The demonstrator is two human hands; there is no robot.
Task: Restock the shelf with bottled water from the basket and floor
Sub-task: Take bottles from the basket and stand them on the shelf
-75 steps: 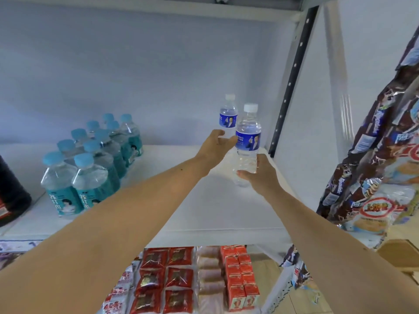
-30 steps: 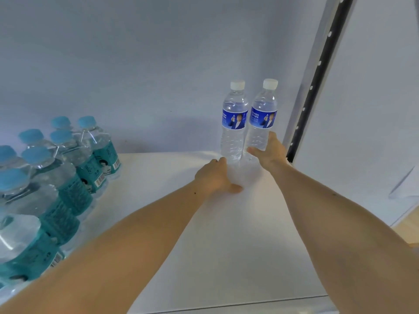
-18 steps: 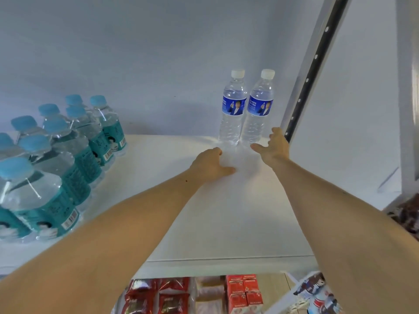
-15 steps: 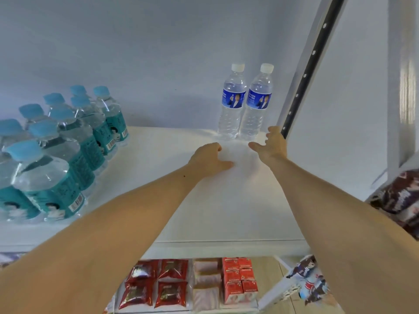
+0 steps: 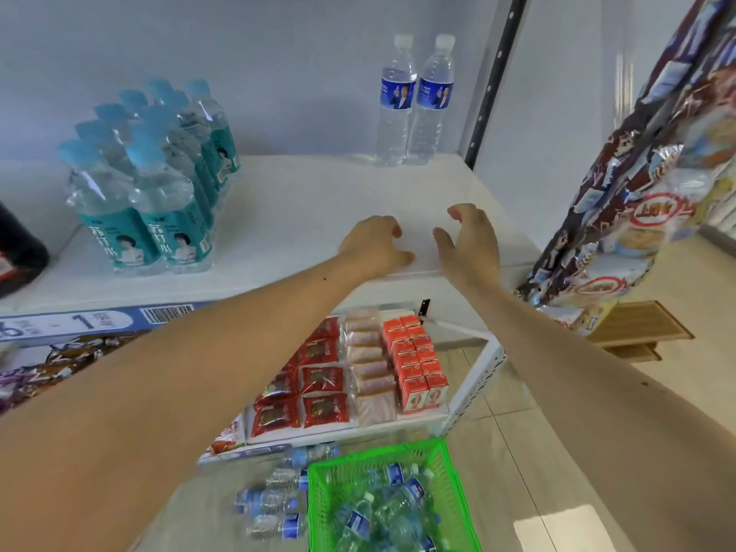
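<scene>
Green basket (image 5: 454,472) of lying bottles (image 5: 382,507) | below, right hand (image 5: 472,243) nearer | left hand (image 5: 376,245) also loosely curled, empty

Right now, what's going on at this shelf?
A person is restocking bottled water. Two blue-label bottles stand upright side by side at the back right of the white shelf. The left hand and right hand hold nothing, over the shelf's front edge. More bottles lie in the green basket and on the floor.
</scene>
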